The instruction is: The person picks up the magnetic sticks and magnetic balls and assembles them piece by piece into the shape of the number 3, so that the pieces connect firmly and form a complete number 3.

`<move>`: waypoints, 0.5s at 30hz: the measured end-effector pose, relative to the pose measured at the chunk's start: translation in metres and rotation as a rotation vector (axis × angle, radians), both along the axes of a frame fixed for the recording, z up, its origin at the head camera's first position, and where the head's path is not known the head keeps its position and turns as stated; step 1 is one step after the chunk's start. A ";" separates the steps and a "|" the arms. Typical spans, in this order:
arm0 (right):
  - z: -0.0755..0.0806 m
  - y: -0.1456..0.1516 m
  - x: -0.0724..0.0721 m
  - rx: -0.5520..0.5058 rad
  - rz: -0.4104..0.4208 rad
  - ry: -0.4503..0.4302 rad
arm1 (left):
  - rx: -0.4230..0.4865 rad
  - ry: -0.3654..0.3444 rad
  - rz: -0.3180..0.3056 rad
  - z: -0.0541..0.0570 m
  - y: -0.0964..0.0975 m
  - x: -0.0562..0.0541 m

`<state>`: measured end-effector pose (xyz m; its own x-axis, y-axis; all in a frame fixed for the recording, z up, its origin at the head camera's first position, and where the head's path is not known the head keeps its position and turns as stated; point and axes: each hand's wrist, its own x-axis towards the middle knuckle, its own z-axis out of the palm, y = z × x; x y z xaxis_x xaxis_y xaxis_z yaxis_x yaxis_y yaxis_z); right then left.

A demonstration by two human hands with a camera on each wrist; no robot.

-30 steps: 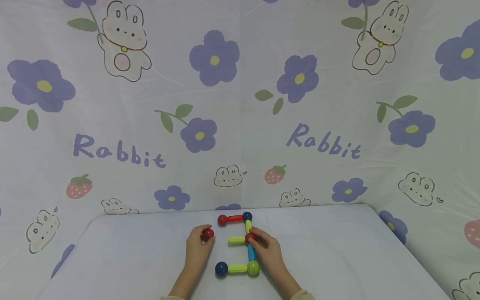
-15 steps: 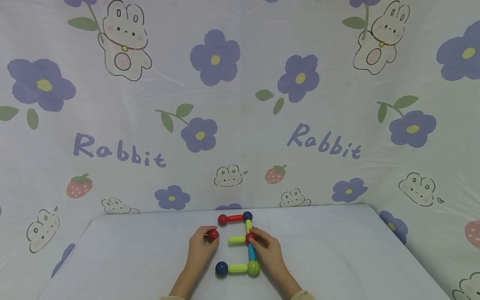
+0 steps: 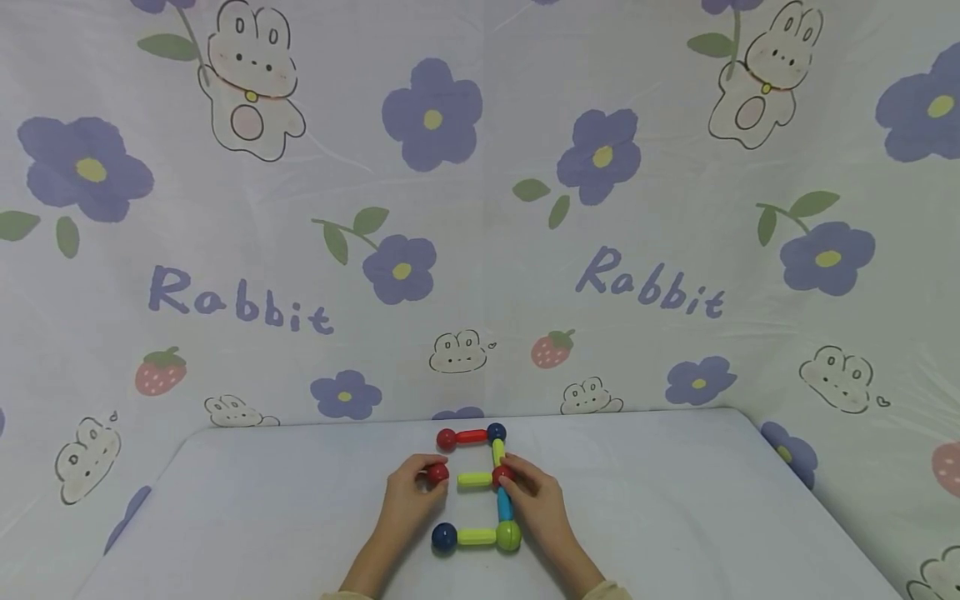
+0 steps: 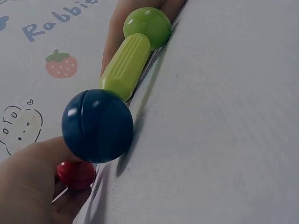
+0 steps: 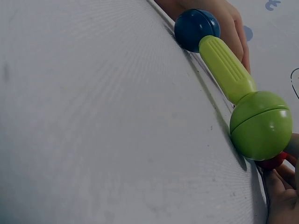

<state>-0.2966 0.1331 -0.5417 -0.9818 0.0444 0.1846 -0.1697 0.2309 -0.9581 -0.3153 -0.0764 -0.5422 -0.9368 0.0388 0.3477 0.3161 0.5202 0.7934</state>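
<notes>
My left hand pinches a red ball between thumb and fingers, just left of the free end of a yellow-green rod. That rod joins a second red ball, which my right hand pinches. From this ball another yellow-green rod runs back to a dark blue ball, and a blue rod runs forward to a green ball. In the left wrist view, a nearer dark blue ball partly covers the held red ball.
At the back, a red rod links the far blue ball to a red ball. In front, a yellow-green rod links the green ball to a blue ball. A patterned cloth hangs behind the white table.
My left hand has moved right with its red ball, closer to the middle rod's free end. The right hand stays on the other red ball.
</notes>
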 end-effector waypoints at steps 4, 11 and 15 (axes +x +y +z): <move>-0.001 0.000 0.000 -0.008 -0.002 0.011 | -0.001 -0.001 -0.021 0.001 0.001 0.001; -0.001 0.000 0.000 -0.011 0.007 0.020 | 0.005 -0.004 -0.071 0.003 0.000 0.003; -0.001 0.000 0.000 -0.018 0.019 0.029 | 0.002 0.006 -0.099 0.003 0.000 0.003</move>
<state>-0.2965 0.1329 -0.5430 -0.9769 0.0292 0.2119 -0.2013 0.2100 -0.9568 -0.3123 -0.0760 -0.5396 -0.9263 0.1301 0.3535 0.3705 0.4844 0.7925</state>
